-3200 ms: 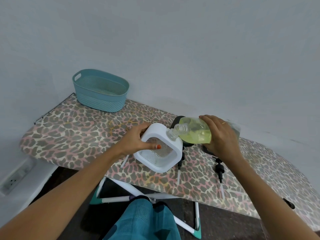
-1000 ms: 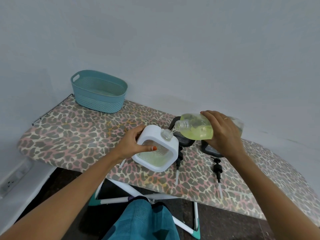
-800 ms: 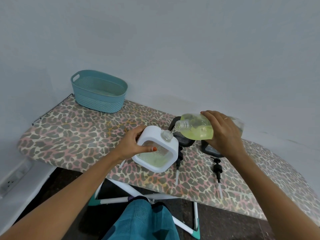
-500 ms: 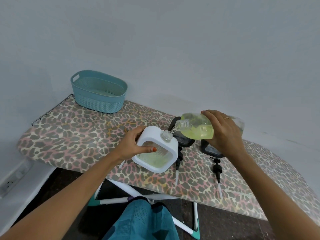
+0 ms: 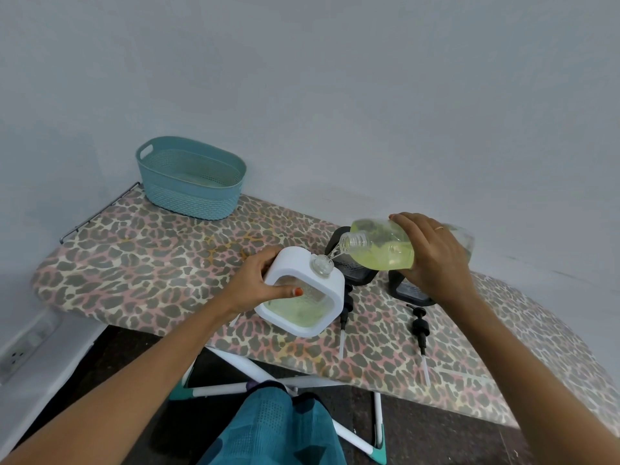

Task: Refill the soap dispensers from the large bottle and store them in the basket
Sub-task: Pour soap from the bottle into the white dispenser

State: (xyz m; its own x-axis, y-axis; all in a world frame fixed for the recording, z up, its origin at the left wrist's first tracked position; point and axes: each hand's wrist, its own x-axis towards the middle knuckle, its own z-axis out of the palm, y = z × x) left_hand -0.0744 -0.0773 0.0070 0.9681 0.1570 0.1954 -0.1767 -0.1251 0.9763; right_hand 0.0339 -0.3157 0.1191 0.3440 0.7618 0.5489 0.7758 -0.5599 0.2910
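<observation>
My left hand (image 5: 258, 286) grips a white square soap dispenser (image 5: 307, 317) with a clear window, tilted on the leopard-print ironing board (image 5: 141, 263). My right hand (image 5: 432, 260) holds the large clear bottle (image 5: 382, 250) of yellow-green soap tipped on its side, its mouth just above the dispenser's open neck (image 5: 321, 264). A thin stream runs into the neck. Pale green liquid fills the lower part of the dispenser. Two black dispensers (image 5: 355, 273) (image 5: 409, 290) stand behind, partly hidden. The teal basket (image 5: 191, 179) sits empty at the far left.
Two black pump heads with white tubes (image 5: 345, 317) (image 5: 421, 333) lie on the board near its front edge. A grey wall runs behind the board. A wall socket (image 5: 20, 354) is at lower left. The board's white legs (image 5: 335, 424) and my teal clothing are below.
The liquid level in the white dispenser has risen a little. Both hands keep nearly the same pose, the bottle still tipped over the neck.
</observation>
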